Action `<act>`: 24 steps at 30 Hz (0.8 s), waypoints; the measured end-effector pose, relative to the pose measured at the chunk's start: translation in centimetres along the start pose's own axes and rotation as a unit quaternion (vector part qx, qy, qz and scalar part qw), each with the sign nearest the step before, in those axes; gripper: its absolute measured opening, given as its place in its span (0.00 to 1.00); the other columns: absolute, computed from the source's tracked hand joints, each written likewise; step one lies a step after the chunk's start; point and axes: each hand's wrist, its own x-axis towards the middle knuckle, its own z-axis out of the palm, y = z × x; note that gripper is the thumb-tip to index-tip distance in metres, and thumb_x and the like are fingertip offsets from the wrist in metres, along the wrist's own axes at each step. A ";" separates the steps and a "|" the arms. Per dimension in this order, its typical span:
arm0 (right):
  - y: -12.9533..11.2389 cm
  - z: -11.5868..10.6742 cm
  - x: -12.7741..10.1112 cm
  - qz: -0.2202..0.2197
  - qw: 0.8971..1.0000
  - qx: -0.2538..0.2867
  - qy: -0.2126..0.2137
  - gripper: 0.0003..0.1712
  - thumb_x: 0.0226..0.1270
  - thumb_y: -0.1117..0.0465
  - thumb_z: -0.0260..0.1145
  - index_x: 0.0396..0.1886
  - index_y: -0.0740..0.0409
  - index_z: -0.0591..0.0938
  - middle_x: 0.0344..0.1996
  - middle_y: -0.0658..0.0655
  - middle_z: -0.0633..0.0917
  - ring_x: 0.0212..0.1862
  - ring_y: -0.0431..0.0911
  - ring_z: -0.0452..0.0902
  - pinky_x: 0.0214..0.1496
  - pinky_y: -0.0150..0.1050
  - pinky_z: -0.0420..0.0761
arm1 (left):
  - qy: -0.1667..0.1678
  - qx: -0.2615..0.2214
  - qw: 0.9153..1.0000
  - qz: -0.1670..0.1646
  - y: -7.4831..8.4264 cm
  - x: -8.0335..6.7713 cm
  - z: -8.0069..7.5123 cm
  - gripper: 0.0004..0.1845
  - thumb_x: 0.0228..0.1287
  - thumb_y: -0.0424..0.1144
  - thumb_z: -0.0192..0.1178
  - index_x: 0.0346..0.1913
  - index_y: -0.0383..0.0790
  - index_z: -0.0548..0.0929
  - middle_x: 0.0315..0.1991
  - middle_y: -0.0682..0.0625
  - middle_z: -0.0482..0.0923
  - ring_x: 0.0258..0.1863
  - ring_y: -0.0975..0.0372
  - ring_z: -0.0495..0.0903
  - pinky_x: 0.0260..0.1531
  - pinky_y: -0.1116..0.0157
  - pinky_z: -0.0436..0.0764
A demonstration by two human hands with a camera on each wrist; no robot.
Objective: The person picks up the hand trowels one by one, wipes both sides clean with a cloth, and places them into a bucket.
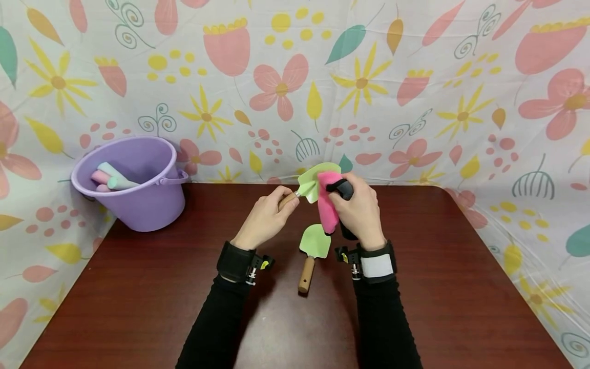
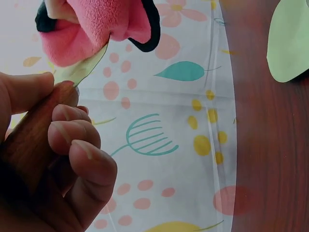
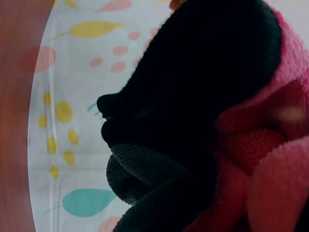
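Note:
My left hand [image 1: 264, 216] grips the wooden handle [image 2: 36, 128] of a small garden tool with a light green metal blade [image 1: 308, 185], raised over the far part of the table. In my right hand [image 1: 360, 209] is a bunched pink and black fleecy cloth [image 1: 328, 205], pressed against that green blade. The cloth [image 2: 91, 29] covers part of the blade in the left wrist view and fills much of the right wrist view. Below the hands, a second garden trowel with a green blade [image 1: 315, 241] and wooden handle [image 1: 306, 275] lies on the table.
A purple bucket [image 1: 156, 205] stands at the table's back left, with several pastel pink and mint sticks [image 1: 115, 179] inside. The dark red-brown table [image 1: 438, 287] meets a flower-printed fabric [image 1: 276, 133] along its back and sides.

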 end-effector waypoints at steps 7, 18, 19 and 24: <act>-1.0 0.7 -0.3 -0.021 0.999 -0.010 -0.042 0.18 0.59 0.57 0.69 0.51 0.51 0.82 0.43 0.55 0.82 0.39 0.51 0.76 0.36 0.49 0.76 | 0.012 0.010 1.000 -0.002 0.3 0.0 0.2 0.14 0.75 0.52 0.51 0.53 0.48 0.75 0.25 0.52 0.73 0.22 0.61 0.70 0.25 0.62 0.71; -2.2 1.5 -0.8 -0.034 0.996 -0.014 -0.075 0.20 0.59 0.57 0.68 0.52 0.51 0.82 0.41 0.55 0.81 0.38 0.50 0.76 0.33 0.47 0.76 | 0.015 -0.001 1.000 -0.006 0.3 -0.1 0.3 0.14 0.74 0.51 0.52 0.53 0.48 0.75 0.27 0.52 0.75 0.23 0.60 0.72 0.24 0.61 0.72; -2.2 1.5 -0.8 -0.036 0.997 -0.011 -0.072 0.20 0.59 0.58 0.68 0.52 0.51 0.82 0.41 0.55 0.81 0.38 0.50 0.76 0.33 0.47 0.76 | 0.015 -0.001 1.000 -0.006 0.3 -0.1 0.3 0.14 0.74 0.51 0.52 0.53 0.48 0.75 0.28 0.52 0.75 0.24 0.60 0.73 0.25 0.61 0.72; -1.9 1.3 -0.5 -0.040 0.998 0.013 -0.056 0.19 0.59 0.60 0.68 0.52 0.54 0.82 0.42 0.56 0.82 0.38 0.51 0.76 0.35 0.47 0.75 | 0.016 -0.003 1.000 -0.005 0.7 -0.1 0.2 0.14 0.74 0.52 0.53 0.53 0.49 0.76 0.29 0.53 0.76 0.26 0.61 0.74 0.26 0.61 0.73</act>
